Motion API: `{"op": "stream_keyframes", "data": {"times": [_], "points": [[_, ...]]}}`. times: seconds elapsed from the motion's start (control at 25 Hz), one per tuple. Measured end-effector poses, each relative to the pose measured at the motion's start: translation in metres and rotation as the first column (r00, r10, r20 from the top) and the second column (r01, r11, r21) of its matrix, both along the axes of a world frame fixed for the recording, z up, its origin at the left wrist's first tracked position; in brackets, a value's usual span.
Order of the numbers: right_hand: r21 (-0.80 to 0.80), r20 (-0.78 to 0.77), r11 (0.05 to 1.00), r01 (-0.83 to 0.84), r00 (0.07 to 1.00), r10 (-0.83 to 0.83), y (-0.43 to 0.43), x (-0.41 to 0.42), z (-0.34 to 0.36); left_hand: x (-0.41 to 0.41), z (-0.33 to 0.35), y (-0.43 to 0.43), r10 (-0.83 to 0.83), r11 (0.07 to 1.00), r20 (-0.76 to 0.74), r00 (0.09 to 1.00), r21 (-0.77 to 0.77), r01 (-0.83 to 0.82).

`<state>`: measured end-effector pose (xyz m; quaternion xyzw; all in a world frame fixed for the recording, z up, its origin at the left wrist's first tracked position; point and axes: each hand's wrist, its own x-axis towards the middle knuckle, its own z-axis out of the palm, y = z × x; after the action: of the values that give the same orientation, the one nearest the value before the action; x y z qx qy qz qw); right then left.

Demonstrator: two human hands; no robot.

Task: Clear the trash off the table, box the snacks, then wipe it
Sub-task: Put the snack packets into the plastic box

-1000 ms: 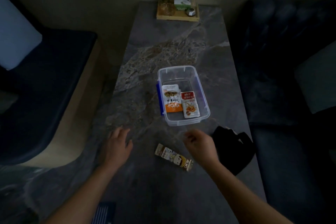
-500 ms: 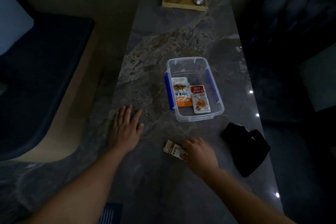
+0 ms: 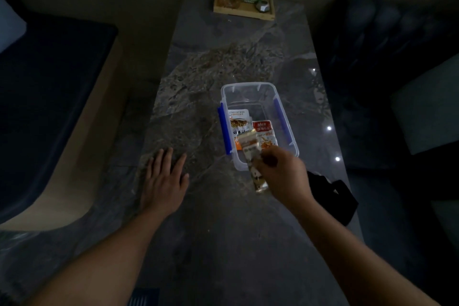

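A clear plastic box with blue side clips stands on the grey marble table. Inside lie an orange-and-white snack packet and a red-and-white snack packet. My right hand grips a long snack bar and holds it tilted over the box's near edge. My left hand rests flat on the table left of the box, fingers spread. A black cloth lies crumpled just right of my right wrist.
A wooden tray with a plant and a small box stands at the table's far end. Dark sofas flank the table on both sides. A dark ribbed object pokes in at the near edge.
My right hand closed on the snack bar that lay on the table and lifted it toward the box. My left hand slid forward and flattened on the table.
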<state>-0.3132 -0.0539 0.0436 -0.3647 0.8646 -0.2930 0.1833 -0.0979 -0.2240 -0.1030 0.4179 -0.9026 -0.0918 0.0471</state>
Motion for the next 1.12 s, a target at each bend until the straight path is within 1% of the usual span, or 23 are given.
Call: {"op": "stream_keyframes", "data": {"times": [0.08, 0.2, 0.4, 0.56, 0.68, 0.76, 0.92, 1.04, 1.12], "points": [[-0.047, 0.044, 0.997, 0.063, 0.997, -0.061, -0.016, -0.016, 0.012, 0.0, -0.001, -0.001, 0.0, 1.0, 0.005, 1.0, 0.001, 0.0], [-0.084, 0.101, 0.99, 0.116, 0.989, -0.107, -0.037, -0.035, 0.019, 0.0, -0.003, -0.002, 0.008, 1.0, 0.01, 1.0, -0.007, -0.008], [-0.07, 0.131, 0.983, 0.171, 0.978, -0.16, -0.065, -0.06, 0.009, 0.0, -0.004, -0.002, 0.008, 1.0, -0.005, 1.0, -0.008, -0.008], [0.02, 0.109, 0.988, 0.153, 0.982, -0.154, -0.084, -0.071, -0.01, 0.0, -0.002, -0.001, 0.022, 1.0, -0.019, 1.0, 0.006, -0.022], [0.14, 0.093, 0.988, 0.058, 0.993, -0.071, -0.091, -0.071, -0.024, 0.0, 0.0, -0.001, 0.029, 0.999, -0.036, 0.999, 0.031, -0.028], [0.174, 0.075, 0.985, 0.016, 0.997, -0.029, -0.088, -0.071, -0.029, 0.001, 0.002, -0.002, 0.027, 0.999, -0.054, 0.998, 0.039, -0.025], [0.124, 0.072, 0.99, 0.074, 0.994, -0.083, -0.064, -0.07, -0.029, 0.0, 0.006, -0.001, 0.036, 0.998, -0.071, 0.997, 0.061, -0.031], [-0.022, 0.142, 0.989, 0.147, 0.979, -0.143, -0.039, -0.063, -0.021, 0.0, 0.007, -0.001, 0.036, 0.997, -0.066, 0.997, 0.066, -0.032], [-0.126, 0.149, 0.965, 0.229, 0.966, -0.21, -0.011, -0.061, -0.017, 0.001, 0.006, -0.002, 0.045, 0.997, -0.054, 0.998, 0.073, -0.041]]}}
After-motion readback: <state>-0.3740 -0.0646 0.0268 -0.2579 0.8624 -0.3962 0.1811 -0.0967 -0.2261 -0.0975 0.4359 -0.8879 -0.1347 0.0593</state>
